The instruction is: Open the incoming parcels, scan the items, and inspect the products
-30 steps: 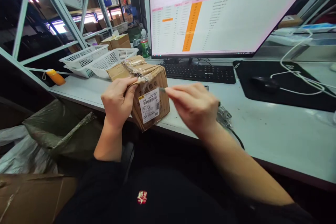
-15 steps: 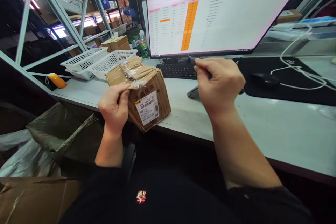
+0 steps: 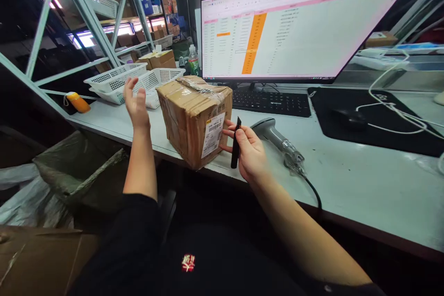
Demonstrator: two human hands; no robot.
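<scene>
A worn, taped cardboard box [image 3: 180, 122] stands slightly tilted at the desk's front edge. A white shipping label [image 3: 212, 135] is stuck on its right-facing side. My right hand [image 3: 251, 150] grips a black utility knife [image 3: 235, 148] between thumb and fingers, blade end up, while its other fingertips reach to the labelled side of the box. Left of the box, my left hand [image 3: 137, 104] is raised with fingers apart, holding nothing and away from the cardboard.
A barcode scanner [image 3: 277, 136] lies right of my right hand, its cable hanging over the edge. Behind are a keyboard [image 3: 270, 103], a monitor [image 3: 294, 32] and a mouse [image 3: 350, 118]. White baskets [image 3: 118, 78], a bottle [image 3: 193, 61] and an orange cup [image 3: 78, 101] stand left.
My left hand has let go of the box's top and moved left. The right hand with the utility knife has come down and left to the box, which has turned and looks more upright.
</scene>
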